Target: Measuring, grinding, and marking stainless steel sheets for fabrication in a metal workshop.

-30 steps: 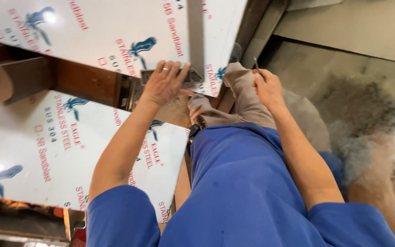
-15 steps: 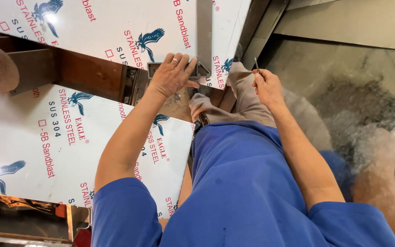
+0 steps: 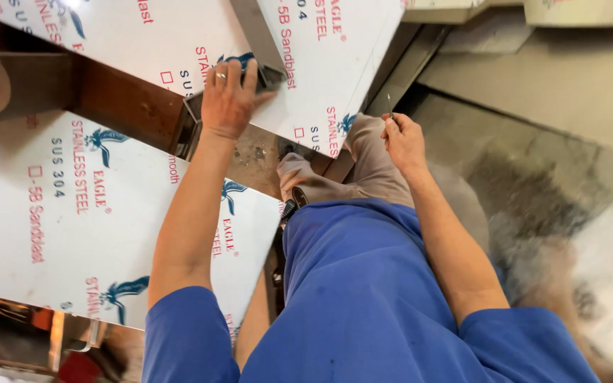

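Blue shirt nearest. Right hand (image 3: 404,140) pinches thin metal pin (image 3: 389,105) upright, near the knee. Left hand (image 3: 230,99) lies open and flat on white film-covered steel sheet (image 3: 172,42), fingers touching grey metal bracket (image 3: 267,71), gripping nothing. No containers.

White film-covered steel sheets (image 3: 58,206) lie on a brown frame (image 3: 118,103), apparently

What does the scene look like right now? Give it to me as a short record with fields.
left hand: left hand flat, fingers spread, on the film-covered steel sheet beside the grey metal bracket
right hand: right hand pinches a thin metal tool, tip up
below: brown steel beam; second film-covered sheet
body: blue shirt, tan trousers
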